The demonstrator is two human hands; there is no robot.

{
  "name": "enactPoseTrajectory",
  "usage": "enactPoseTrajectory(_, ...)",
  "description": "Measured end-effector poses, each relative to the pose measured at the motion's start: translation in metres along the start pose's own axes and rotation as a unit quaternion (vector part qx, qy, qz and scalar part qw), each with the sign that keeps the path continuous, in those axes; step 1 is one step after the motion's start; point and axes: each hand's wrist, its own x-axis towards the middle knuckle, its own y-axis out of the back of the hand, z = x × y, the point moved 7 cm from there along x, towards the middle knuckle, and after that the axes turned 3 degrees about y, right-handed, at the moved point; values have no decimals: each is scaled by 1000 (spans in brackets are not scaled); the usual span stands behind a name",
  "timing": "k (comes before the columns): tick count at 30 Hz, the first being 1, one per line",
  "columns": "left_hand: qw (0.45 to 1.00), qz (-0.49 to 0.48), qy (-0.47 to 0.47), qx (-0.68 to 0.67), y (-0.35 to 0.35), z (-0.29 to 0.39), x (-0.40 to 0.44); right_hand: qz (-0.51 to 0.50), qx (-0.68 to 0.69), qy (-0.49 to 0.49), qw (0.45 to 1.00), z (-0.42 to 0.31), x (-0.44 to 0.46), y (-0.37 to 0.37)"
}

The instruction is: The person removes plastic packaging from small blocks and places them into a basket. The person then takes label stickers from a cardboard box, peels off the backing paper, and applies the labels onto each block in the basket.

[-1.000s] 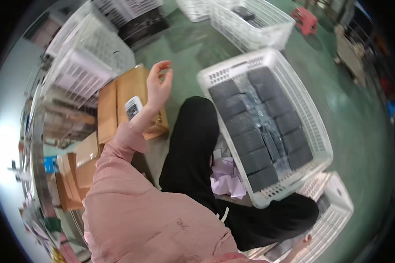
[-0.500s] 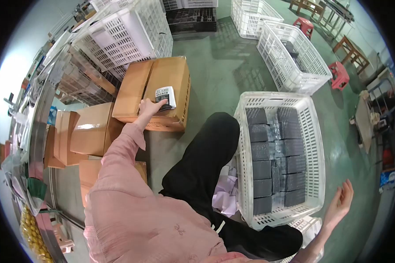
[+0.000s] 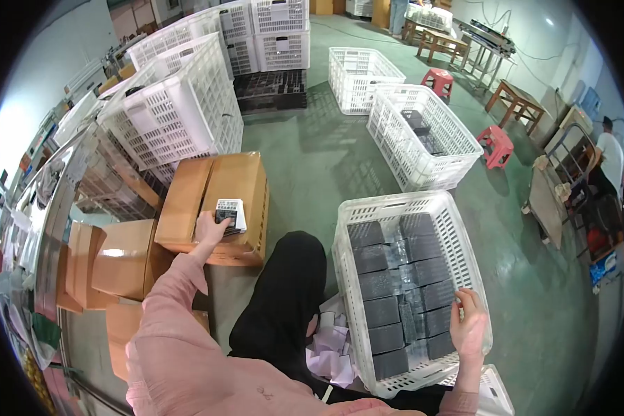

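On top of a taped cardboard box (image 3: 239,177) lies a small stack of black-and-white printed cards (image 3: 237,211). My left hand (image 3: 211,227) rests its fingertips on the dark front part of the stack, thumb apart from them. My right hand (image 3: 469,322) hovers at the right side of a white plastic crate (image 3: 344,277), its fingers loosely bent and apart, with nothing visible in them. Inside the crate, dark grey boxes (image 3: 380,284) stand in two rows, with clear plastic wrap (image 3: 403,277) between them.
Crumpled pale paper (image 3: 331,350) lies left of the crate. Two more white crates (image 3: 423,142) stand ahead, beside red stools (image 3: 496,145). Stacked crates (image 3: 173,104) rise behind the cardboard box. A cart (image 3: 548,197) and a seated person (image 3: 609,163) are at right.
The view has tilted up and shifted right. My right hand has come in from beyond the crate to its right side. My left hand stays at the cards.
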Motion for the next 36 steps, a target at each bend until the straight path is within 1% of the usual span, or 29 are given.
enactPoseTrajectory(2, 995, 28, 28, -95, -16, -23, 14, 8, 7, -2, 1000, 6, -3, 3)
enactPoseTrajectory(3, 966, 20, 56, -252, -9, -2, 16, 15, 5, -6, 1000, 7, -3, 6)
enactPoseTrajectory(5, 931, -24, 64, -358, 12, 63, 21, -1, 45, -46, 998, 6, -4, 7)
enactPoseTrajectory(6, 884, -90, 79, -452, 25, 117, 12, -16, 60, -81, 995, 10, -5, 2)
enactPoseTrajectory(8, 827, -200, 68, -521, 42, 217, -18, -29, 123, -104, 986, 7, -5, -7)
enactPoseTrajectory(10, 751, -345, 33, -562, 27, 299, -67, -41, 311, -171, 934, 1, -5, -21)
enactPoseTrajectory(11, 713, -416, 21, -564, 19, 334, -101, -46, 367, -189, 910, 3, -8, -30)
enactPoseTrajectory(12, 690, -481, 24, -541, 19, 371, -139, -49, 423, -201, 882, 5, -10, -37)
enactPoseTrajectory(13, 653, -550, 7, -521, 9, 393, -170, -52, 468, -247, 847, 7, -13, -41)
enactPoseTrajectory(14, 626, -593, -27, -506, -2, 415, -199, -56, 516, -283, 807, 11, -16, -46)
enactPoseTrajectory(15, 589, -627, -47, -508, -7, 435, -224, -21, 554, -305, 774, 16, -18, -45)
enactPoseTrajectory(16, 562, -664, -67, -488, -11, 448, -242, -8, 555, -300, 776, 20, -19, -40)
enactPoseTrajectory(17, 526, -700, -44, -481, -15, 456, -258, 2, 555, -294, 778, 25, -20, -35)
enactPoseTrajectory(18, 517, -709, -47, -478, -19, 460, -266, 20, 550, -302, 779, 30, -23, -28)
enactPoseTrajectory(21, 456, -737, -20, -498, -25, 464, -276, 38, 543, -305, 781, 41, -28, -16)
enactPoseTrajectory(27, 445, -746, -23, -495, -36, 464, -272, 12, 496, -309, 811, 55, -25, -21)
enactPoseTrajectory(32, 448, -753, 0, -482, -49, 457, -270, -7, 516, -318, 795, 56, -20, -35)
enactPoseTrajectory(34, 438, -760, 5, -480, -52, 453, -269, -8, 506, -329, 797, 58, -20, -37)
enactPoseTrajectory(36, 440, -765, 4, -470, -52, 451, -268, -11, 509, -334, 793, 58, -21, -40)
